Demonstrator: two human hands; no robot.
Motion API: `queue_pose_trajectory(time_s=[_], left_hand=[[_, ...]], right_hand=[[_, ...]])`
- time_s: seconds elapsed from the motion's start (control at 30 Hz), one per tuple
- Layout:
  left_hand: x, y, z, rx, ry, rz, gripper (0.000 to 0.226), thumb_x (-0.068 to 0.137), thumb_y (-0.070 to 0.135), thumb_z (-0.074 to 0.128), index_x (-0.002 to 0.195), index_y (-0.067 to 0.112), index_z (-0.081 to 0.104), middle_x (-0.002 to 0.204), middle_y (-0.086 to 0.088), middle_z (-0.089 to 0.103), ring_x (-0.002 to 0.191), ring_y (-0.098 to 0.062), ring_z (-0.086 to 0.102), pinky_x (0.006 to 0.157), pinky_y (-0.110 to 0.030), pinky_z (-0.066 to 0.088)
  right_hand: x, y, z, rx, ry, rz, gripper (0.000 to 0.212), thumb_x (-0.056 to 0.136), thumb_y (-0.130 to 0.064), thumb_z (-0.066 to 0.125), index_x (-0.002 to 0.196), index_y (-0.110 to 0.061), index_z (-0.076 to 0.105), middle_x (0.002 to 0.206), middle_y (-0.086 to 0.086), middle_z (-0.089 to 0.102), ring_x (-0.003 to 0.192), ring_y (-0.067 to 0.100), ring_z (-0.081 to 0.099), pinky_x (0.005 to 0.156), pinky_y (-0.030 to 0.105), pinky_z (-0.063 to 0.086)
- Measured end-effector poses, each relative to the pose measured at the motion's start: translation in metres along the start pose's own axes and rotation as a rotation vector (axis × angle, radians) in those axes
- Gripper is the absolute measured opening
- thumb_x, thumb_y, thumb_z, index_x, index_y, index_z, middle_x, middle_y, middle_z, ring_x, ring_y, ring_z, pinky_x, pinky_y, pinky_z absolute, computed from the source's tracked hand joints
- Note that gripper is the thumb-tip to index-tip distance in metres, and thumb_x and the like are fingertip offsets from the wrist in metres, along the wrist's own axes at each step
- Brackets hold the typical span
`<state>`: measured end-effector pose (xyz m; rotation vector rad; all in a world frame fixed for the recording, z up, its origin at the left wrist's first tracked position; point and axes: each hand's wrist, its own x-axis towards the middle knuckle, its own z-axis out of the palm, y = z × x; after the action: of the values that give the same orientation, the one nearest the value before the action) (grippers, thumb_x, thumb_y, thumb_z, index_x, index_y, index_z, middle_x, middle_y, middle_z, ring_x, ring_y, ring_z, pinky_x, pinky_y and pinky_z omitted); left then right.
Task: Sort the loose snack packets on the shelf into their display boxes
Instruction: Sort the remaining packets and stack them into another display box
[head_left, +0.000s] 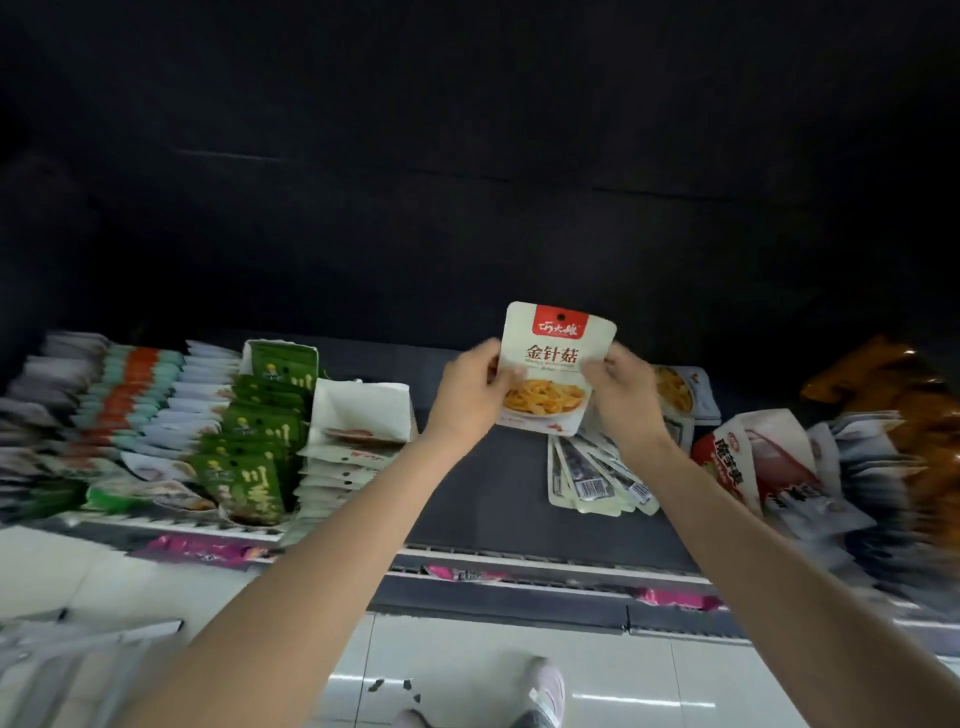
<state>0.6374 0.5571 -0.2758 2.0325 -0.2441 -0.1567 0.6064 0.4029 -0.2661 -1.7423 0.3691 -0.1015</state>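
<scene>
Mid-sort: both left hand (470, 387) and right hand (626, 392) pinching cream enoki-mushroom snack packet (551, 366); next probably dropping into white cardboard display box (363, 410).

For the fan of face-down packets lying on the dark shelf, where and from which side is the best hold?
Pinch the fanned packets at their near ends, coming from the shelf's front edge. They lie flat and overlapping, barcodes up, and those ends are exposed; their far ends run under the mushroom packet that the left hand and right hand hold.
</scene>
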Motion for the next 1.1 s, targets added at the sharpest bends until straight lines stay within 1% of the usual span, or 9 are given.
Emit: queue_pose_trajectory(time_s=[0.07, 0.2, 0.4, 0.5, 0.57, 0.67, 0.73, 0.97, 1.1], left_hand=[[-0.009, 0.001, -0.032, -0.001, 0.076, 0.052, 0.015, 0.092, 0.018, 0.055, 0.104, 0.01, 0.062, 0.107, -0.001, 0.07, 0.096, -0.013, 0.065, 0.079, -0.033, 0.055], [-0.032, -0.008, -0.096, -0.02, 0.219, 0.071, 0.013, 0.091, 0.017, 0.057, 0.1, 0.011, 0.063, 0.101, -0.001, 0.07, 0.092, -0.014, 0.066, 0.078, -0.043, 0.056], [-0.059, -0.035, -0.158, 0.007, 0.32, 0.075, 0.015, 0.09, 0.017, 0.059, 0.103, 0.011, 0.063, 0.099, -0.001, 0.07, 0.09, -0.011, 0.066, 0.078, -0.037, 0.057], [-0.066, -0.057, -0.169, 0.153, 0.255, -0.03, 0.014, 0.087, 0.016, 0.062, 0.099, 0.011, 0.067, 0.097, 0.0, 0.069, 0.085, -0.012, 0.064, 0.081, -0.035, 0.055], [-0.07, -0.069, -0.172, 0.201, 0.196, -0.054, 0.009, 0.086, 0.013, 0.064, 0.095, 0.012, 0.067, 0.092, 0.004, 0.067, 0.087, -0.011, 0.063, 0.086, -0.033, 0.054], [-0.074, -0.071, -0.17, 0.232, 0.137, -0.003, 0.016, 0.085, 0.011, 0.064, 0.102, 0.012, 0.065, 0.099, 0.002, 0.068, 0.09, -0.007, 0.061, 0.088, -0.021, 0.049], [-0.074, -0.065, -0.162, 0.287, 0.057, 0.042, 0.02, 0.085, 0.013, 0.064, 0.105, 0.014, 0.064, 0.102, 0.003, 0.067, 0.091, -0.004, 0.06, 0.088, -0.018, 0.048], [-0.051, -0.037, -0.083, 0.32, -0.112, 0.194, 0.019, 0.088, 0.012, 0.053, 0.104, 0.016, 0.063, 0.104, 0.001, 0.067, 0.092, -0.014, 0.062, 0.085, -0.036, 0.051], [-0.026, -0.032, -0.016, 0.411, -0.256, 0.08, 0.037, 0.095, 0.016, 0.044, 0.132, 0.014, 0.046, 0.134, -0.007, 0.05, 0.122, -0.025, 0.049, 0.102, -0.039, 0.041]], right_hand=[[-0.01, -0.018, 0.02, 0.016, -0.059, -0.055, 0.025, 0.091, -0.002, 0.054, 0.112, -0.015, 0.059, 0.104, -0.002, 0.066, 0.09, 0.006, 0.064, 0.071, 0.014, 0.054], [-0.029, -0.041, 0.065, 0.061, -0.224, -0.077, 0.028, 0.089, -0.002, 0.058, 0.113, -0.017, 0.061, 0.109, 0.001, 0.068, 0.093, 0.008, 0.067, 0.081, 0.029, 0.057], [-0.046, -0.048, 0.135, 0.012, -0.25, -0.19, 0.022, 0.088, -0.005, 0.059, 0.107, -0.011, 0.068, 0.103, 0.0, 0.07, 0.097, 0.011, 0.067, 0.086, 0.031, 0.055], [-0.048, -0.032, 0.152, -0.28, -0.218, -0.248, 0.016, 0.088, -0.009, 0.06, 0.1, -0.009, 0.071, 0.091, -0.004, 0.07, 0.086, 0.008, 0.066, 0.08, 0.029, 0.054], [-0.05, -0.022, 0.157, -0.475, -0.24, -0.267, 0.017, 0.089, -0.006, 0.058, 0.099, -0.008, 0.071, 0.093, 0.0, 0.071, 0.087, 0.013, 0.066, 0.08, 0.029, 0.051], [-0.055, -0.014, 0.156, -0.518, -0.291, -0.217, 0.034, 0.084, 0.006, 0.052, 0.109, -0.011, 0.068, 0.108, -0.001, 0.068, 0.101, 0.01, 0.061, 0.091, 0.019, 0.046], [-0.056, -0.011, 0.149, -0.491, -0.283, -0.196, 0.039, 0.083, 0.009, 0.05, 0.11, -0.014, 0.066, 0.107, -0.005, 0.066, 0.1, 0.006, 0.06, 0.089, 0.015, 0.044], [-0.042, 0.017, 0.083, -0.488, 0.011, -0.056, 0.033, 0.087, 0.003, 0.048, 0.114, -0.011, 0.062, 0.115, 0.005, 0.066, 0.104, 0.016, 0.06, 0.084, 0.018, 0.04], [-0.018, 0.055, 0.035, -0.747, 0.0, 0.128, 0.046, 0.09, -0.011, 0.055, 0.134, -0.011, 0.043, 0.136, 0.015, 0.048, 0.123, 0.031, 0.048, 0.097, 0.034, 0.04]])
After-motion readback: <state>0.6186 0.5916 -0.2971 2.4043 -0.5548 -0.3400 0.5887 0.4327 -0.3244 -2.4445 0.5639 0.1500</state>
